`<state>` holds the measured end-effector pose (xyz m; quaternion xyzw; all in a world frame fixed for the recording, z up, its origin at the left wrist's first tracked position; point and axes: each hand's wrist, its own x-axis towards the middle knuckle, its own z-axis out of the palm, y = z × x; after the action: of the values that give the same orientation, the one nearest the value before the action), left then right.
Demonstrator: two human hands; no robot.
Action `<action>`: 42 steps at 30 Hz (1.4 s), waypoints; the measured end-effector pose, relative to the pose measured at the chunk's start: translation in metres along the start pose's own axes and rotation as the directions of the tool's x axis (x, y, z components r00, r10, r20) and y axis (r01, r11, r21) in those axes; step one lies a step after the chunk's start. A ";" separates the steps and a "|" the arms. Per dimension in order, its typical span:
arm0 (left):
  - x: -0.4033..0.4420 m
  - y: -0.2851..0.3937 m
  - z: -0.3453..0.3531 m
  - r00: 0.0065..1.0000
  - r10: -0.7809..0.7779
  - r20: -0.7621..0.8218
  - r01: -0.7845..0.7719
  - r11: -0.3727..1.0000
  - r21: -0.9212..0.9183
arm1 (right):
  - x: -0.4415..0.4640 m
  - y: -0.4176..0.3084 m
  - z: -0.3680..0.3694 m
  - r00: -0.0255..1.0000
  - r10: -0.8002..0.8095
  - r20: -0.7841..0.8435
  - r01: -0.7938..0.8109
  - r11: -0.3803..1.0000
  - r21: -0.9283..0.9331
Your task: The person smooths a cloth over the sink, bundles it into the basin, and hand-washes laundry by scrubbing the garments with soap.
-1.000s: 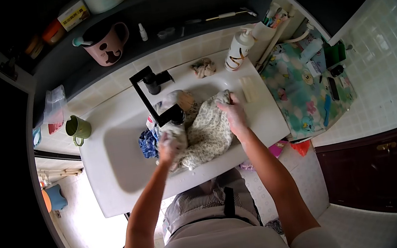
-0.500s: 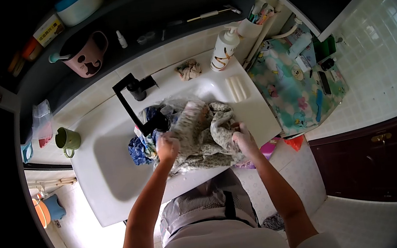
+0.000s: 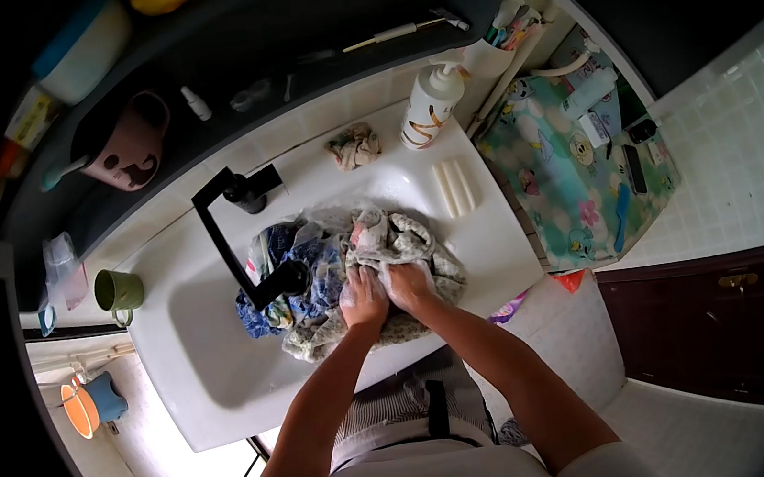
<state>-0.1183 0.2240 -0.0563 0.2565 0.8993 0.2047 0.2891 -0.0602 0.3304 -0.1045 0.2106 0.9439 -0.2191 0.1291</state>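
A wet, grey-and-white patterned cloth (image 3: 445,278) lies bunched in the white sink (image 3: 165,383), with suds on it. My left hand (image 3: 364,297) presses into its middle, fingers bent into the fabric. Right beside it, my right hand (image 3: 409,283) grips the same cloth, its fingertips partly hidden in the folds. Lather covers both hands. To their left lies a blue patterned cloth (image 3: 320,280), partly under the black faucet (image 3: 284,285).
A ribbed cream soap bar (image 3: 455,188), a pump bottle (image 3: 431,106) and a crumpled cloth (image 3: 354,146) rest on the sink's back and right ledge. A green mug (image 3: 119,290) stands left. A pink pitcher (image 3: 131,146) sits on the dark shelf above.
My hands were apart at the two sides of the patterned cloth; now they are together at its middle. The cloth is gathered inward, and more of the blue cloth shows.
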 end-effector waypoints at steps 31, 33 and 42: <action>0.055 -0.016 -0.032 0.974 0.113 -0.195 -0.161 0.956 -0.247 | 0.042 0.015 -0.090 0.996 -0.073 -0.041 0.075 0.996 0.045; 0.047 -0.085 0.008 0.756 0.570 -0.323 -0.612 0.790 -0.040 | 0.011 0.016 -0.101 0.984 -0.118 0.135 0.063 0.932 0.356; -0.062 -0.102 -0.011 0.747 0.660 -0.078 -0.661 0.750 0.009 | -0.021 -0.029 -0.102 0.983 0.034 -0.179 0.157 0.341 0.927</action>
<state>-0.1173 0.1054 -0.0752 0.5468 0.7590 0.3120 0.1661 -0.0703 0.3469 0.0017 0.2283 0.6623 -0.7062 -0.1026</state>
